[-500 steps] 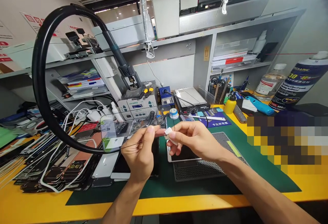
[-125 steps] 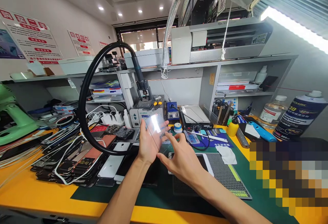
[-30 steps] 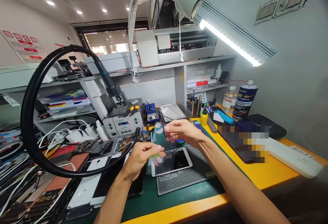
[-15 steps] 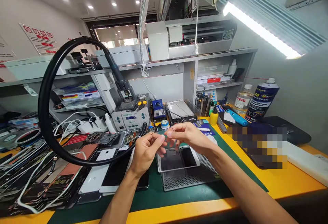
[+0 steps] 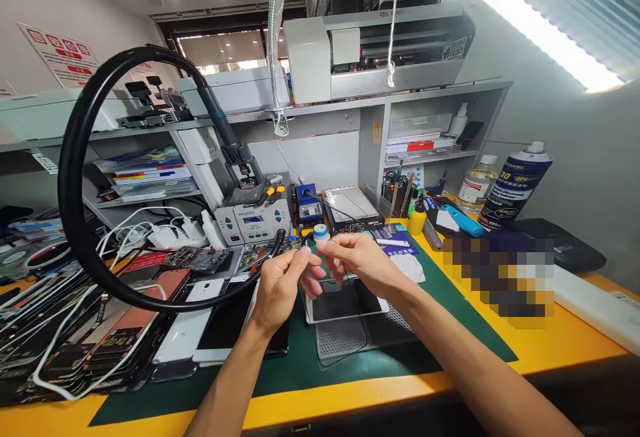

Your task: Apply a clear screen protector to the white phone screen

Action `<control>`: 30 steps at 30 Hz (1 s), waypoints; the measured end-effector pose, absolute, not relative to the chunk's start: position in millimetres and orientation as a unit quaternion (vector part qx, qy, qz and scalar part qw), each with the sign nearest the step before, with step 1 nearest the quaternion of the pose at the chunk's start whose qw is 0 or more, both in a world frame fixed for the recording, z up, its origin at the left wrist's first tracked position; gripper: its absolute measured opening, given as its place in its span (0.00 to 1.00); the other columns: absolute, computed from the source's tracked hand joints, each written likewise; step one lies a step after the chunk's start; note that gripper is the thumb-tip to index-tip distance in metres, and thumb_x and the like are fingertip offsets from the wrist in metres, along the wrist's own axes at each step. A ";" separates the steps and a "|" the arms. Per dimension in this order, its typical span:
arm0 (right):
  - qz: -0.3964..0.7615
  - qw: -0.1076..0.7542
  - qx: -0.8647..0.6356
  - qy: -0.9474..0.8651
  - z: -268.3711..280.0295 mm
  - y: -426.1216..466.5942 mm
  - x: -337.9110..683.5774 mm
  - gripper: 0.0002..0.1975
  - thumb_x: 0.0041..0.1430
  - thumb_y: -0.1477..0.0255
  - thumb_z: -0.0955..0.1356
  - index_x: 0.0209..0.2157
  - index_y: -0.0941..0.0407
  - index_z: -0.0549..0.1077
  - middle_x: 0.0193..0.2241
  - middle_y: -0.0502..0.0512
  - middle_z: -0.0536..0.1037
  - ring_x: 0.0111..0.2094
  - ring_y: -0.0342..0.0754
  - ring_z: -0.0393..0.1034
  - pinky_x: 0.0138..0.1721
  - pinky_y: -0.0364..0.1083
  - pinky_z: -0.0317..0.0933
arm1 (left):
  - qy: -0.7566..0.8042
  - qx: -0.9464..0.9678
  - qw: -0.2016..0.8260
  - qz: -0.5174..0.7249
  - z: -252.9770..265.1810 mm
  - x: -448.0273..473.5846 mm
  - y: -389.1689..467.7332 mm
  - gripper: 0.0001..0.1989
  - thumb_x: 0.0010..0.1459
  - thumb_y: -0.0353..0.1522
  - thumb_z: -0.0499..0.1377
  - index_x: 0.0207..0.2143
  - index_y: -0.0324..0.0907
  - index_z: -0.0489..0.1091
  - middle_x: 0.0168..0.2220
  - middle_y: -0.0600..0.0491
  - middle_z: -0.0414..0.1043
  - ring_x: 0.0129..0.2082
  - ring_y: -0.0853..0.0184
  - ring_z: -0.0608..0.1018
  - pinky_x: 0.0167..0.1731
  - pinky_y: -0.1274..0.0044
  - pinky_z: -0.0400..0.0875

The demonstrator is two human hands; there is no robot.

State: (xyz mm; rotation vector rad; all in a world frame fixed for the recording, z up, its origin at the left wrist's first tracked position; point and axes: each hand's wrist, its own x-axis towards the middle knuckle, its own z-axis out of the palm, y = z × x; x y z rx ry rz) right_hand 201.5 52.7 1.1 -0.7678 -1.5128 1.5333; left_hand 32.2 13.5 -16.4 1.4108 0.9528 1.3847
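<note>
A thin black cord-like loop (image 5: 367, 337) hangs down between my hands, its upper parts at my fingertips. My left hand (image 5: 279, 287) pinches one side of it between thumb and forefinger. Close beside, my right hand (image 5: 364, 260) pinches the other side, its remaining fingers curled. Whether the loop is a cord or a slim flexible frame, I cannot tell. Below the hands, a white-edged device (image 5: 357, 302) with a dark screen lies on a grey perforated pad (image 5: 345, 340), partly hidden by my fingers. The pad rests on a green mat (image 5: 415, 362).
Stacked phones and parts (image 5: 113, 337) crowd the left, under a black hose (image 5: 75, 223) arching from the rework station (image 5: 255, 220). Behind the hands stands a small blue-lidded jar (image 5: 321, 230). To the right are a yellow bottle (image 5: 417, 220) and a spray can (image 5: 515, 187).
The view has shifted slightly, so the bench and shelf sit a little higher or sideways. Both hands stay close together, still pinching; the loop hangs further right over the pad's front edge.
</note>
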 end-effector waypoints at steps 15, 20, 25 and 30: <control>0.685 0.282 -0.294 -0.604 -4.8 52.5 205.5 0.17 0.50 0.61 0.77 0.26 0.61 0.76 0.24 0.54 0.77 0.24 0.44 0.72 0.24 0.42 0.68 | 0.433 0.477 0.408 0.647 -16.4 22.9 24.2 0.20 0.58 0.45 0.62 0.32 0.34 0.76 0.25 0.48 0.78 0.19 0.66 0.78 0.15 0.79 0.71; 0.690 0.265 -0.305 -0.601 -9.5 53.9 204.0 0.19 0.53 0.58 0.75 0.27 0.62 0.78 0.27 0.57 0.78 0.25 0.43 0.72 0.24 0.42 0.67 | 0.444 0.452 0.391 0.668 -13.1 23.3 26.4 0.20 0.57 0.45 0.63 0.32 0.33 0.76 0.26 0.48 0.78 0.19 0.66 0.78 0.15 0.79 0.71; 0.667 0.329 -0.306 -0.594 -10.4 54.9 200.9 0.20 0.52 0.56 0.75 0.26 0.60 0.77 0.25 0.54 0.77 0.23 0.42 0.69 0.23 0.42 0.65 | 0.444 0.451 0.458 0.625 -8.5 19.6 24.5 0.18 0.54 0.43 0.66 0.34 0.34 0.76 0.29 0.48 0.78 0.21 0.66 0.78 0.16 0.79 0.71; 0.600 0.437 -0.320 -0.589 -7.5 55.8 200.0 0.22 0.52 0.53 0.74 0.22 0.58 0.75 0.21 0.50 0.73 0.21 0.41 0.65 0.22 0.42 0.62 | 0.422 0.534 0.521 0.515 -6.8 22.5 16.9 0.14 0.52 0.39 0.68 0.29 0.35 0.74 0.25 0.49 0.76 0.21 0.66 0.78 0.18 0.79 0.72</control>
